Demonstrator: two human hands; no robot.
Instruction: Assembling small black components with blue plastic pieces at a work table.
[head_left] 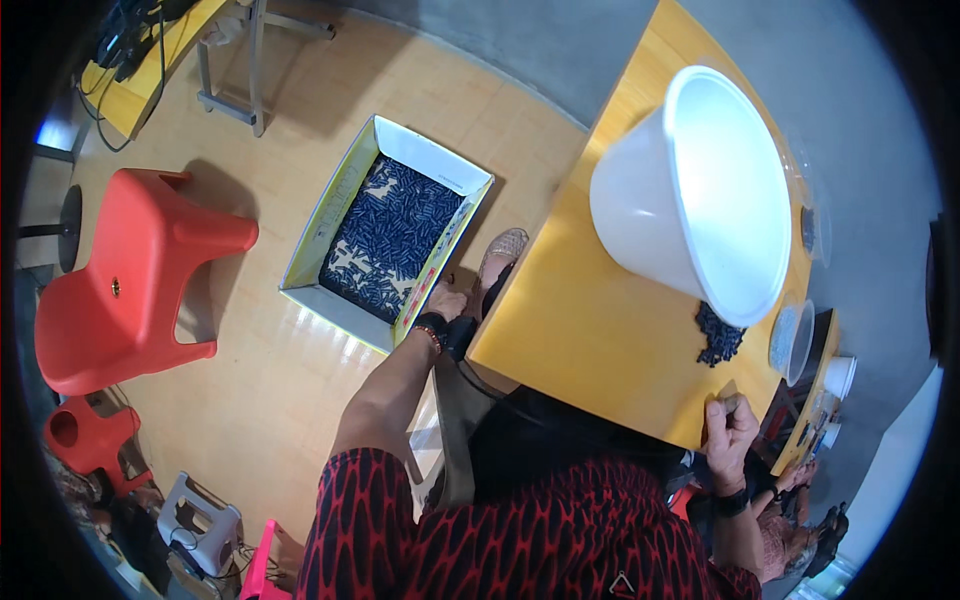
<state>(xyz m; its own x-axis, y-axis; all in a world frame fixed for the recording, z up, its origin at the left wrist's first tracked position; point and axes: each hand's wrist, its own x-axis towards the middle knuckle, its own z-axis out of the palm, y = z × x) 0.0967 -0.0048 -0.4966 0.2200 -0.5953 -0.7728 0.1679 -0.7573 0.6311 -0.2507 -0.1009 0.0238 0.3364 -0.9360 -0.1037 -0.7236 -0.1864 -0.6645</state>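
Note:
A shallow open cardboard box (335, 200), pale inside with yellow-green outer edges, holds a layer of small dark cylindrical pieces (400, 220). Against its near right wall is my left hand (447, 300), its fingers curled at the rim and partly hidden. Over the right front edge of the yellow table (570, 310), my right hand (733, 440) is closed in a pinch. Something small and brownish shows at its fingertips, too unclear to name. Just beyond it lies a small pile of dark pieces (719, 338), beside a large white tub (640, 195).
Clear round containers (792, 342) stand along the table's far right side. To the left, a red plastic stool (120, 290) is on the floor, with a grey stool (200, 520) lower down. Another table (130, 100) holds black cables. A person (785, 530) sits at the lower right.

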